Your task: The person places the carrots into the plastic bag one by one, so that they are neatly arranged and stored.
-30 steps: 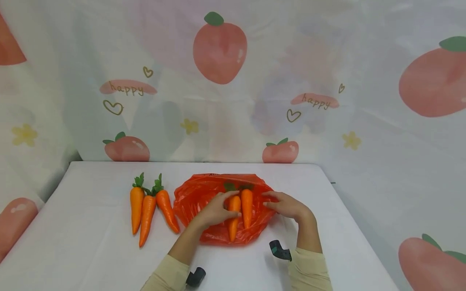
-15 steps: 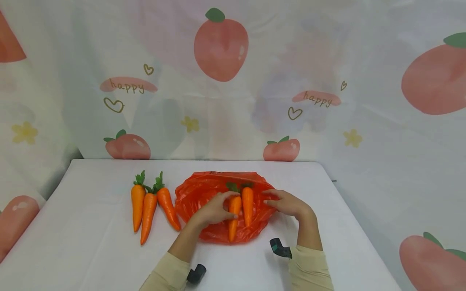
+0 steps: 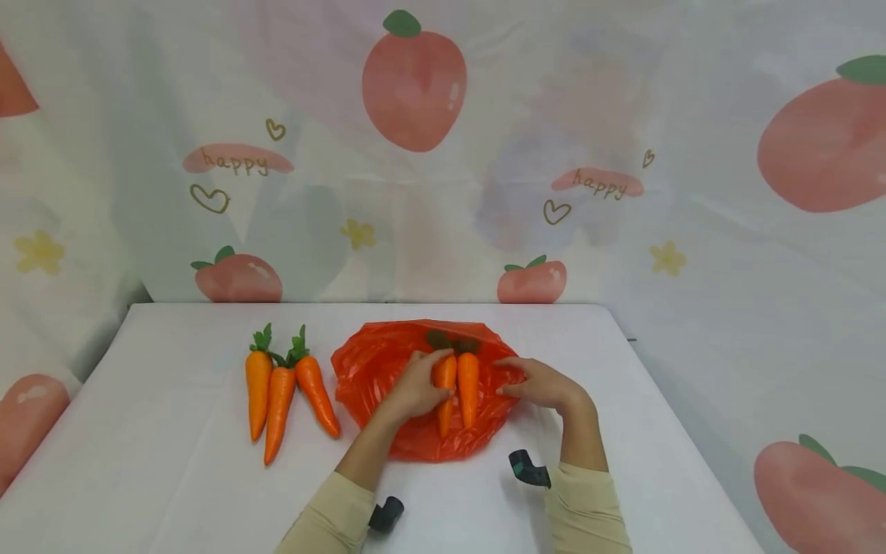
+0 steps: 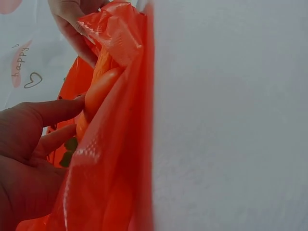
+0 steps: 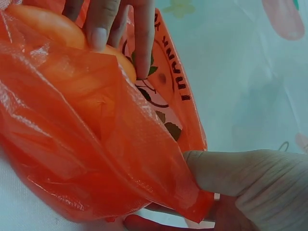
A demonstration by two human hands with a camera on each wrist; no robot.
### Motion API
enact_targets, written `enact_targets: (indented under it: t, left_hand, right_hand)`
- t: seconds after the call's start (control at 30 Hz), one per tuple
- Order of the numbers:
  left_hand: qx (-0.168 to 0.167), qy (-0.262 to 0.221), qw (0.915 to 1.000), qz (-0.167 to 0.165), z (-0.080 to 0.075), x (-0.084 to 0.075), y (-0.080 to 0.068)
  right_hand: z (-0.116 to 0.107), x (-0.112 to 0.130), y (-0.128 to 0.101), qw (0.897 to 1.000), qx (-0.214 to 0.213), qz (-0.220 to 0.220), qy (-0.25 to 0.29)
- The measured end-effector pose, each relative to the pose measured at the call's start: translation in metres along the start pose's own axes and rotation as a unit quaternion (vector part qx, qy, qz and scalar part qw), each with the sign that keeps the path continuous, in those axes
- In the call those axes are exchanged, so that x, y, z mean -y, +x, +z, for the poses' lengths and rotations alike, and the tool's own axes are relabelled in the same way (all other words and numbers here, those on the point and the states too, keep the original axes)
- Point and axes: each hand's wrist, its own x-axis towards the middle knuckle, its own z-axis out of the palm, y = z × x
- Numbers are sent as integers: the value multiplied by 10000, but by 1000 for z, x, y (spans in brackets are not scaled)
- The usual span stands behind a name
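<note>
An orange-red plastic bag [image 3: 377, 369] lies at the middle of the white table [image 3: 173, 477]. Two carrots lie side by side at its mouth. My left hand [image 3: 418, 389] grips the left carrot [image 3: 444, 372], and the right carrot [image 3: 468, 388] lies against it. My right hand [image 3: 534, 382] pinches the bag's right edge. In the right wrist view my thumb [image 5: 226, 173] presses the bag's film [image 5: 72, 144], and the left hand's fingers [image 5: 103, 21] rest on a carrot [image 5: 43, 24]. The left wrist view shows my left hand [image 4: 29, 159] beside a carrot [image 4: 98, 91] under the bag's film [image 4: 115, 159].
Three loose carrots [image 3: 279, 400] with green tops lie together on the table left of the bag. A curtain [image 3: 415, 154] printed with peaches hangs behind the table and to both sides. The table's right edge [image 3: 664, 400] runs close to my right arm.
My left hand has pushed its carrot a little farther away from me, deeper into the bag. The right hand has kept its hold on the bag's edge.
</note>
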Motion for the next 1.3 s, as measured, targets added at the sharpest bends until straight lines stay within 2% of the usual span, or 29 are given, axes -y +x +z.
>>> enact_targets:
  t: [0.23, 0.57, 0.73, 0.97, 1.3]
  left_hand:
    - [-197, -160, 9995, 183, 6, 2, 3]
    - [142, -26, 9997, 203, 1, 4, 1]
    - [162, -118, 9997, 130, -1, 4, -1]
    - [137, -78, 9997, 203, -2, 6, -1]
    - [355, 22, 9992, 192, -2, 7, -2]
  right_hand:
    - [0, 0, 0, 10000, 26, 51, 58]
    - [0, 2, 2, 9999, -47, -118, 49]
    - [0, 1, 3, 9996, -99, -226, 105]
    - [0, 3, 3, 9992, -90, -349, 150]
    - [-2, 6, 5, 9976, -55, -465, 511]
